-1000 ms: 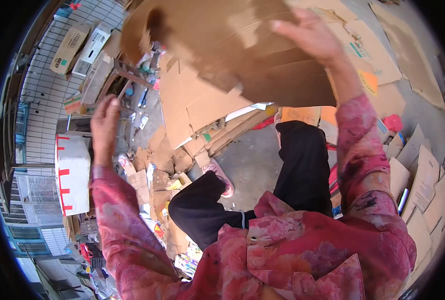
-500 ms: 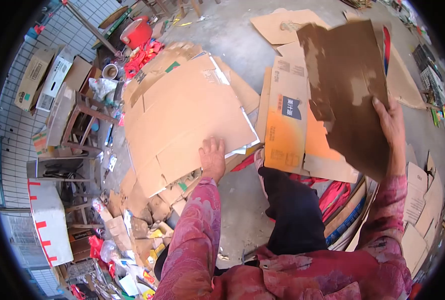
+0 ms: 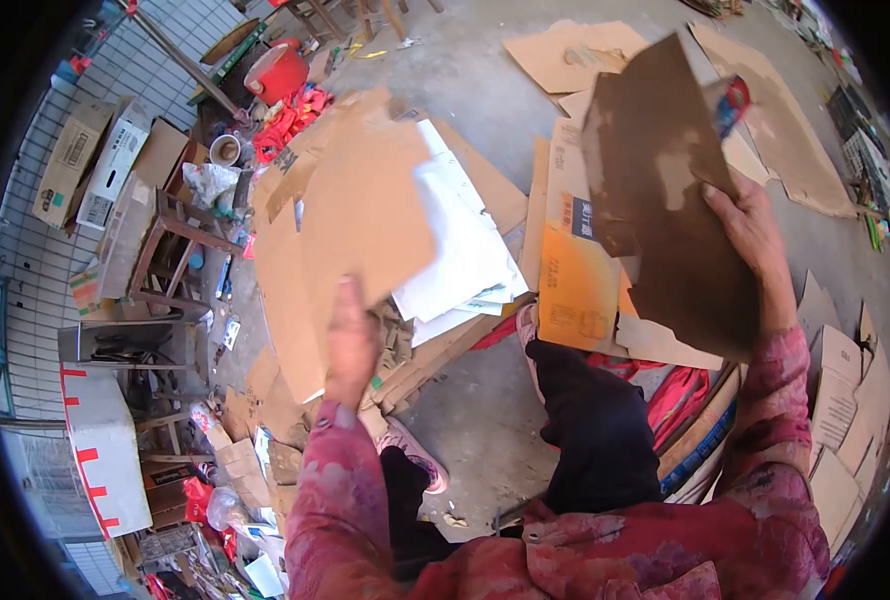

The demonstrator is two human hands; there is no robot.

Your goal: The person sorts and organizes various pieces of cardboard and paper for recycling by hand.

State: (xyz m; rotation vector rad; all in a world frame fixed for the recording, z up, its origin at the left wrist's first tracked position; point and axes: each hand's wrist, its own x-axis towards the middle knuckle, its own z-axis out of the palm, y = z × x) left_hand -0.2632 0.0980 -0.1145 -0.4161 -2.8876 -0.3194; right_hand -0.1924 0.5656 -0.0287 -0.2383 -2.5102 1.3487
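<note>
In the head view my right hand grips the right edge of a dark brown, stained cardboard sheet, held up at an angle. My left hand, smeared by motion, is on the lower edge of a light tan cardboard sheet, with its fingers closed at that edge. Beside and partly under the tan sheet lie white sheets on a pile of flattened cardboard. Behind the dark sheet is an orange printed carton, lying flat.
A red bucket and a paper cup are at the upper left. Near them stands a wooden stool. More flattened cardboard leans at the right. Scraps and plastic lie at the lower left.
My left hand has moved left with the tan sheet, uncovering the white sheets. My right hand has shifted slightly left and down with the dark sheet, which has turned a little.
</note>
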